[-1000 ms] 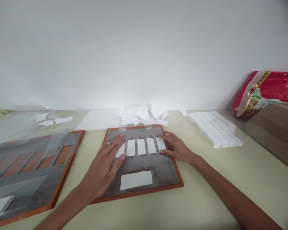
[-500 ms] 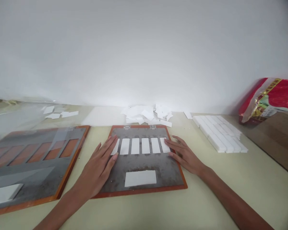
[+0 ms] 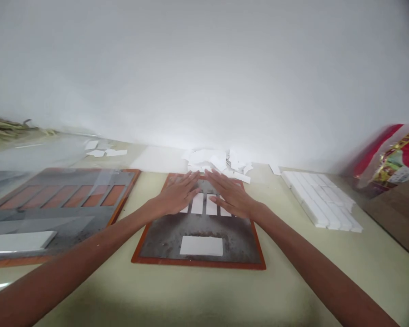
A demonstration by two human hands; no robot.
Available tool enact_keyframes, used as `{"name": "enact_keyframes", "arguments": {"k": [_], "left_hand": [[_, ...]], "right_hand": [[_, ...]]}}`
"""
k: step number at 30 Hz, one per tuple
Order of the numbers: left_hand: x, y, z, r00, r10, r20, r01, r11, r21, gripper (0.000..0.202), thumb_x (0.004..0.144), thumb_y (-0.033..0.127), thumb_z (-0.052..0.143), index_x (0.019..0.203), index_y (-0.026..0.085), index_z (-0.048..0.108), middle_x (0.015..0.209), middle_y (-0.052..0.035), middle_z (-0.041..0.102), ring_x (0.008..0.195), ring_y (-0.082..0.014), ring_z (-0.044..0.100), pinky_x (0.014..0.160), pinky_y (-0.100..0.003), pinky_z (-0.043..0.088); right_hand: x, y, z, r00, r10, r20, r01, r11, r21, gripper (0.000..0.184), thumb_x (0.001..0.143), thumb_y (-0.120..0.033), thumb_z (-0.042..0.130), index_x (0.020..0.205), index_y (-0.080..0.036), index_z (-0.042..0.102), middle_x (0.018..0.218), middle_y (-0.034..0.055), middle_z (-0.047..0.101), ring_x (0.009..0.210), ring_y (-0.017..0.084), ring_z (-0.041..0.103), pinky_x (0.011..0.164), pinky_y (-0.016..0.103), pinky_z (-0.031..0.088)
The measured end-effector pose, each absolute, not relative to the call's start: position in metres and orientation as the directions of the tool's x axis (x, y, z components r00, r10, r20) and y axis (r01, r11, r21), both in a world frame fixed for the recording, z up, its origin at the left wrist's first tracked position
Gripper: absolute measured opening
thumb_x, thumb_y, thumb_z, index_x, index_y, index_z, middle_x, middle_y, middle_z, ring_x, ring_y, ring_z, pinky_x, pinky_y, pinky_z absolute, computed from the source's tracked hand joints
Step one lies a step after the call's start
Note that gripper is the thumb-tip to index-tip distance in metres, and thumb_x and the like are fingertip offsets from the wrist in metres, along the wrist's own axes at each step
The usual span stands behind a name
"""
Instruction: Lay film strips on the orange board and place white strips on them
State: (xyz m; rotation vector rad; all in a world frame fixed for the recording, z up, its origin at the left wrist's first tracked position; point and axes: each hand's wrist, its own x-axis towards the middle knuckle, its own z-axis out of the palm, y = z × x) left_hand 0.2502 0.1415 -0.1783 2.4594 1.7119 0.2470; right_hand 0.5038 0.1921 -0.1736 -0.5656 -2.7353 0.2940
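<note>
In front of me lies a dark grey board with an orange-brown rim (image 3: 197, 262). White rectangular cards (image 3: 197, 204) sit in a row of slots across its upper half, some of them hidden under my hands. My left hand (image 3: 179, 195) is flat over the left part of the row, fingers stretched toward the far edge. Over the right part, my right hand (image 3: 230, 193) lies the same way, its fingertips close to those of the left. Neither hand grips anything. A wider white card (image 3: 201, 245) rests lower on the board.
Left stands a second framed board (image 3: 98, 218) with empty orange slots, partly under clear plastic, and a white block (image 3: 22, 240). Loose white paper pieces (image 3: 207, 157) lie behind the middle board. Stacked white strips (image 3: 320, 200), a red bag (image 3: 402, 156) and a brown cardboard piece (image 3: 398, 211) are right.
Both hands have moved inward and away from me, from the outer ends of the card row to the middle. The view has shifted slightly left.
</note>
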Motion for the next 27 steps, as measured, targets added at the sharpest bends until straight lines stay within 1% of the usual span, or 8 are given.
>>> {"name": "enact_keyframes", "arguments": {"k": [6, 12, 15, 18, 20, 22, 24, 27], "left_hand": [[0.253, 0.145, -0.214, 0.304, 0.949, 0.087, 0.927, -0.316, 0.202, 0.064, 0.103, 0.051, 0.012, 0.160, 0.021, 0.009, 0.166, -0.0032, 0.013, 0.155, -0.0231, 0.008, 0.126, -0.048, 0.010], [0.254, 0.146, -0.207, 0.326, 0.940, 0.104, 0.922, -0.340, 0.185, 0.063, 0.103, 0.050, 0.013, 0.160, 0.025, 0.004, 0.166, -0.0036, 0.011, 0.154, -0.0225, 0.012, 0.126, -0.049, 0.013], [0.254, 0.134, -0.187, 0.308, 0.931, 0.197, 0.920, -0.344, 0.186, 0.061, 0.104, 0.049, 0.013, 0.160, 0.028, 0.004, 0.167, -0.0036, 0.007, 0.155, -0.0228, 0.009, 0.125, -0.053, 0.007], [0.249, 0.107, -0.170, 0.169, 0.917, 0.361, 0.907, -0.287, 0.307, 0.059, 0.104, 0.049, 0.017, 0.160, 0.028, 0.010, 0.168, -0.0027, 0.009, 0.155, -0.0205, 0.010, 0.127, -0.050, 0.006], [0.243, 0.086, -0.165, 0.025, 0.893, 0.449, 0.863, -0.246, 0.442, 0.058, 0.104, 0.049, 0.021, 0.157, 0.026, 0.021, 0.166, -0.0039, 0.020, 0.153, -0.0191, 0.018, 0.127, -0.044, 0.014], [0.237, 0.066, -0.166, -0.082, 0.879, 0.470, 0.819, -0.209, 0.534, 0.056, 0.104, 0.049, 0.025, 0.153, 0.023, 0.032, 0.161, -0.0055, 0.033, 0.149, -0.0189, 0.028, 0.125, -0.040, 0.022], [0.234, 0.050, -0.168, -0.121, 0.889, 0.441, 0.801, -0.175, 0.572, 0.055, 0.104, 0.049, 0.028, 0.150, 0.022, 0.037, 0.157, -0.0057, 0.040, 0.145, -0.0198, 0.035, 0.124, -0.040, 0.026], [0.229, 0.033, -0.170, -0.099, 0.907, 0.409, 0.806, -0.168, 0.568, 0.056, 0.102, 0.052, 0.031, 0.151, 0.025, 0.037, 0.157, -0.0044, 0.040, 0.143, -0.0223, 0.038, 0.123, -0.042, 0.028]], "right_hand": [[0.478, 0.206, -0.215, -0.852, 0.475, 0.219, 0.394, 0.858, -0.328, 0.067, 0.106, -0.054, 0.018, 0.162, -0.022, -0.002, 0.166, 0.0045, 0.006, 0.154, 0.022, 0.009, 0.126, 0.046, 0.013], [0.484, 0.203, -0.206, -0.826, 0.502, 0.257, 0.333, 0.802, -0.497, 0.064, 0.105, -0.058, 0.024, 0.160, -0.025, 0.020, 0.164, 0.0013, 0.021, 0.152, 0.020, 0.018, 0.126, 0.043, 0.013], [0.492, 0.166, -0.188, -0.752, 0.558, 0.351, 0.355, 0.792, -0.498, 0.062, 0.104, -0.060, 0.026, 0.151, -0.022, 0.037, 0.157, 0.0073, 0.037, 0.147, 0.021, 0.029, 0.123, 0.042, 0.025], [0.499, 0.114, -0.182, -0.750, 0.555, 0.360, 0.342, 0.791, -0.507, 0.052, 0.095, -0.067, 0.046, 0.121, -0.023, 0.058, 0.126, 0.0072, 0.059, 0.120, 0.023, 0.053, 0.104, 0.038, 0.046], [0.501, 0.087, -0.185, -0.790, 0.539, 0.292, 0.404, 0.816, -0.413, 0.056, 0.089, -0.072, 0.053, 0.106, -0.018, 0.055, 0.109, 0.0093, 0.061, 0.097, 0.024, 0.058, 0.085, 0.040, 0.052], [0.501, 0.075, -0.189, -0.827, 0.494, 0.267, 0.439, 0.866, -0.242, 0.054, 0.093, -0.070, 0.046, 0.098, -0.016, 0.052, 0.102, 0.0106, 0.058, 0.089, 0.025, 0.056, 0.074, 0.039, 0.051], [0.496, 0.075, -0.192, -0.853, 0.461, 0.245, 0.451, 0.887, -0.102, 0.051, 0.099, -0.065, 0.036, 0.098, -0.016, 0.050, 0.100, 0.0100, 0.057, 0.083, 0.023, 0.055, 0.064, 0.036, 0.047], [0.488, 0.085, -0.190, -0.898, 0.404, 0.174, 0.417, 0.908, 0.044, 0.050, 0.102, -0.063, 0.030, 0.102, -0.017, 0.050, 0.096, 0.0071, 0.057, 0.073, 0.020, 0.054, 0.050, 0.032, 0.033]]}}
